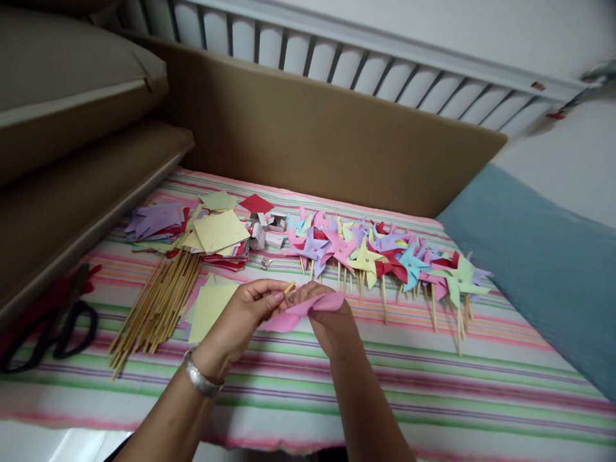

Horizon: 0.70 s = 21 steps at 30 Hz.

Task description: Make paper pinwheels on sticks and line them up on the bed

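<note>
Just above the striped cloth, my left hand (245,316) pinches a thin wooden stick (289,287), whose tip shows past the fingertips. Close against it, my right hand (334,327) is closed on a pink paper pinwheel (303,309) with curled blades. The spot where stick and pinwheel meet is hidden by the fingers. To the left of my left hand lie a bundle of wooden sticks (156,308) and a pale yellow paper sheet (212,308). Finished pinwheels (366,256) on sticks lie in a row beyond my right hand.
Stacks of coloured paper squares (221,232) and purple cut papers (156,221) lie at the back left. Small white boxes (276,222) and tiny metal pieces (266,263) sit near the middle. Black-handled scissors (60,327) rest at far left. A brown board (312,135) stands behind.
</note>
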Motion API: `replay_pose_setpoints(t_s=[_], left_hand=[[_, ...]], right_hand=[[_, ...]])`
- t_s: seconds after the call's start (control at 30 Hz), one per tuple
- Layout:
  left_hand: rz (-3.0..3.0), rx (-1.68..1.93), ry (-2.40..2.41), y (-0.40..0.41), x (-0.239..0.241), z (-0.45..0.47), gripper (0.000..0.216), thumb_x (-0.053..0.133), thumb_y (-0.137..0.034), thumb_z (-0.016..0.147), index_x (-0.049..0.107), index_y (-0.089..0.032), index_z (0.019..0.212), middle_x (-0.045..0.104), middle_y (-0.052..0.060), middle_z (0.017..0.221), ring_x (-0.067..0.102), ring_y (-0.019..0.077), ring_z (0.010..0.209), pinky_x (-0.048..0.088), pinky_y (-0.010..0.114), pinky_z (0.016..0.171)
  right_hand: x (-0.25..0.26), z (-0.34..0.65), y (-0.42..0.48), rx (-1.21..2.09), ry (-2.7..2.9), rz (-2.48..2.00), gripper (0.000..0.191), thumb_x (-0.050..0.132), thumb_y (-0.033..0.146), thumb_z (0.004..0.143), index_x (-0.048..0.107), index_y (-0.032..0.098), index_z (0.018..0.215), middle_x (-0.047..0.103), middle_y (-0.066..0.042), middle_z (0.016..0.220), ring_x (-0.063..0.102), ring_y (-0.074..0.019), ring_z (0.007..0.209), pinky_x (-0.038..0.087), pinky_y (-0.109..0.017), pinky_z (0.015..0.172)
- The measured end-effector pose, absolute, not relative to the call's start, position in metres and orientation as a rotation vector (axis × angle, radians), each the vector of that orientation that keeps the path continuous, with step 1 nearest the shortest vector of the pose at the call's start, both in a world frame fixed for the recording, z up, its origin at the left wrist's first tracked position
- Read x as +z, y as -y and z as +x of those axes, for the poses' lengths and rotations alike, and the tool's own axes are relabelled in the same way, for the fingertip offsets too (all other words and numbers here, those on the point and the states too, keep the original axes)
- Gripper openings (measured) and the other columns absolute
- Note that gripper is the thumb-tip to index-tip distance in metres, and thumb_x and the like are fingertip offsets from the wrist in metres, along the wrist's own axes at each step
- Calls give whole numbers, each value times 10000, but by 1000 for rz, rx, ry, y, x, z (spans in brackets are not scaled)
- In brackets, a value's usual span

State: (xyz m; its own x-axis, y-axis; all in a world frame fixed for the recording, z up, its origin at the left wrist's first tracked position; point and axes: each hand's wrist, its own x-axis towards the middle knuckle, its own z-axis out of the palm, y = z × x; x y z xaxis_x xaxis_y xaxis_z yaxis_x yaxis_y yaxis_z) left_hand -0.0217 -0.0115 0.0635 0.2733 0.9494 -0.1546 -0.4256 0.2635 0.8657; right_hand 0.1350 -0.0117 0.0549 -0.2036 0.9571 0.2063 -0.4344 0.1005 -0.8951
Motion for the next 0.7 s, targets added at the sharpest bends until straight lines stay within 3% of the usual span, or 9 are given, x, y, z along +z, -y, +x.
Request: replay_pose_setpoints(t_s=[0.1, 0.27, 0.4, 0.7], left_hand=[[837, 1119, -798, 12, 64, -21, 125, 699, -192, 674, 726, -183, 796, 698, 27, 800, 594, 106, 713, 441, 189, 667], [879, 1118, -738, 11, 63, -24, 87, 707, -183, 666, 729, -185, 750, 679, 17, 767, 588, 107, 673, 433, 190, 617], [909, 1122, -724, 12, 63, -23, 68, 703, -194, 679, 726, -183, 742, 662, 16, 768, 581, 113, 682, 433, 204, 635], [962, 1124, -661, 12, 65, -21, 57, 684, -193, 709, 724, -188, 749, 606, 6, 763, 557, 105, 698, 413, 208, 654]], right_hand=[[75, 130, 21, 1162, 1398, -766, 80, 697, 171, 701, 692, 240, 740, 611, -31, 762, 575, -208, 794, 449, -370, 760], [95, 129, 34, 787, 1732, -891, 207, 592, 77, 752, 684, 258, 797, 642, -23, 763, 589, -195, 801, 429, -368, 834], [94, 131, 36, 571, 1812, -942, 224, 548, 76, 770, 659, 262, 829, 651, -13, 778, 593, -188, 799, 366, -415, 943], [90, 132, 36, 294, 1819, -901, 166, 545, 107, 782, 613, 251, 829, 658, 4, 772, 604, -168, 754, 377, -439, 934]])
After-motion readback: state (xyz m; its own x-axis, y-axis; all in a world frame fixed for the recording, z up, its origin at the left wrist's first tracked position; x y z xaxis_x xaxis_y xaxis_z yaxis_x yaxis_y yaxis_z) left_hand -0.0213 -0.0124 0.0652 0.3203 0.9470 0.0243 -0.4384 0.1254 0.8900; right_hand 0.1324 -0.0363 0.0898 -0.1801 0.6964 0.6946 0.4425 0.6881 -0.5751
